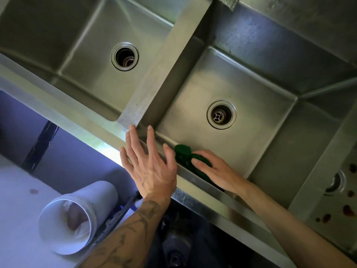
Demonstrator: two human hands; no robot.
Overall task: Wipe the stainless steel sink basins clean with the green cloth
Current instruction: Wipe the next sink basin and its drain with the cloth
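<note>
Along the near wall of right basin [241, 151], right hand [218, 171] grips green cloth [185, 157], apparently lengthwise; left hand [150, 163] spread on rim [108, 132].

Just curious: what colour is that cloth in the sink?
Dark green. The cloth shows best in the head view.

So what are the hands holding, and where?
The right hand grips the green cloth by its near end, inside the right basin. The left hand holds nothing; it rests on the sink rim.
</note>
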